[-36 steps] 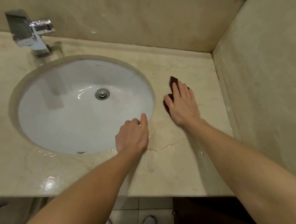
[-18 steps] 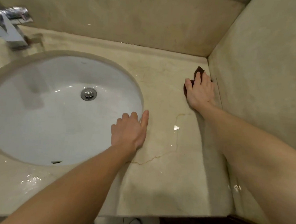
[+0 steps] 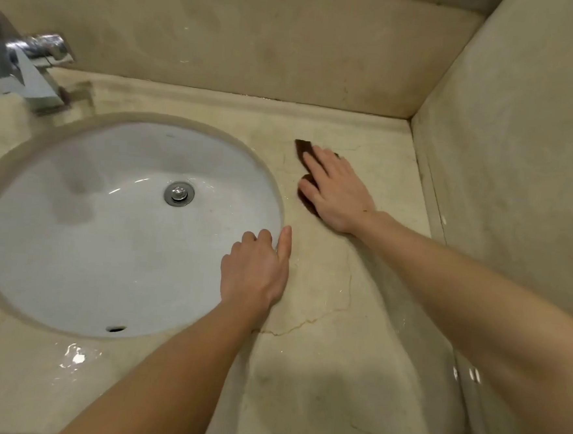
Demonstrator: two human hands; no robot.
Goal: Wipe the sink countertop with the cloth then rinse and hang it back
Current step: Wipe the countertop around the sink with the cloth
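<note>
A dark brown cloth (image 3: 303, 147) lies flat on the beige marble countertop (image 3: 329, 355), right of the white oval sink basin (image 3: 90, 237). My right hand (image 3: 336, 189) presses flat on the cloth and covers most of it; only its far corner and left edge show. My left hand (image 3: 257, 270) rests on the counter at the basin's right rim, fingers curled over the edge, holding nothing.
A chrome faucet (image 3: 31, 66) stands at the back left. A marble backsplash (image 3: 257, 38) and a side wall (image 3: 519, 165) close the counter's back and right. Water puddles (image 3: 77, 356) shine on the front edge; a crack (image 3: 304, 323) runs through the stone.
My right hand slid the cloth from the back right corner by the side wall leftward toward the basin. My left hand stayed at the basin rim.
</note>
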